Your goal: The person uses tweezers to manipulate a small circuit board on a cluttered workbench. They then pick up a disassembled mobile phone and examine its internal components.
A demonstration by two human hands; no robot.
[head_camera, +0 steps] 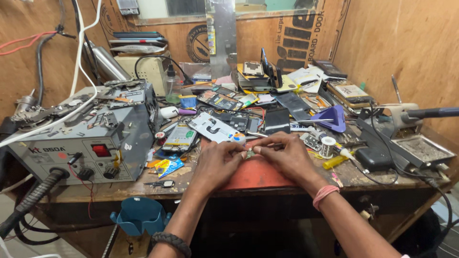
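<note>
Both hands meet over the red mat at the bench's front edge, middle. Left hand and right hand each pinch a small circuit part between fingertips; too small to identify. Solder spool just right of the right hand. Grey rework station on the bench's left end, soldering iron stand at right edge.
</note>
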